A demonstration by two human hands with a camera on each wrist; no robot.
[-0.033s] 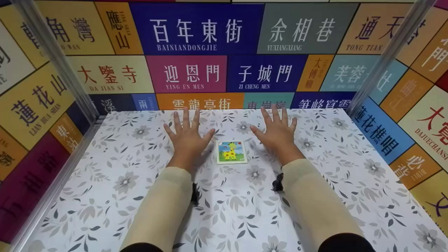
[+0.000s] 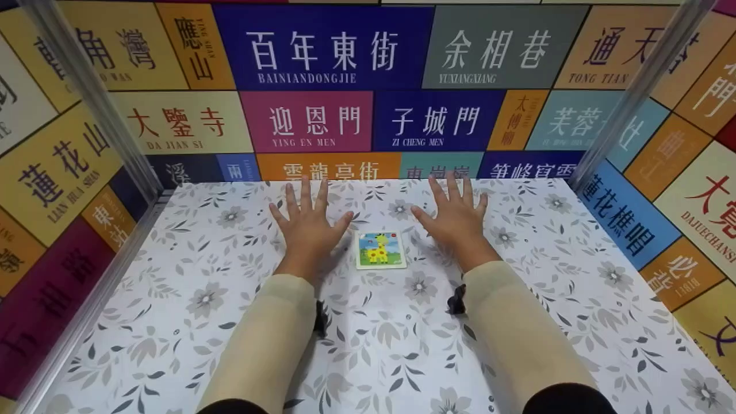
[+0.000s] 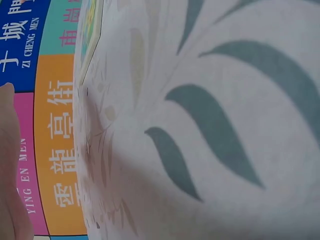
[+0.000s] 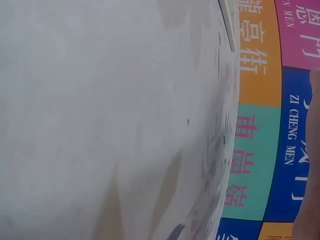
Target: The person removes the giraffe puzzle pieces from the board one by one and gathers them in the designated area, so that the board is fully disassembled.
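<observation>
A small square giraffe picture board (image 2: 380,250) with a pale border lies flat on the table between the two hands. To its left is the left hand (image 2: 307,227), palm down, its fingers straight and spread and its thumb toward the board. On the other side, the right hand (image 2: 457,224) has the same spread pose, holding nothing. A gap separates each hand from the board. The left wrist view catches the board's edge (image 3: 93,37) at the top and part of the left hand (image 3: 11,185). In the right wrist view, a corner of the board (image 4: 227,22) shows near the top.
A white cloth with grey flowers and leaves covers the table (image 2: 379,356). Behind it stands a wall (image 2: 322,49) of coloured panels with Chinese lettering, and similar panels flank both sides. Clear upright posts stand at the back left (image 2: 109,109) and back right (image 2: 621,103) corners.
</observation>
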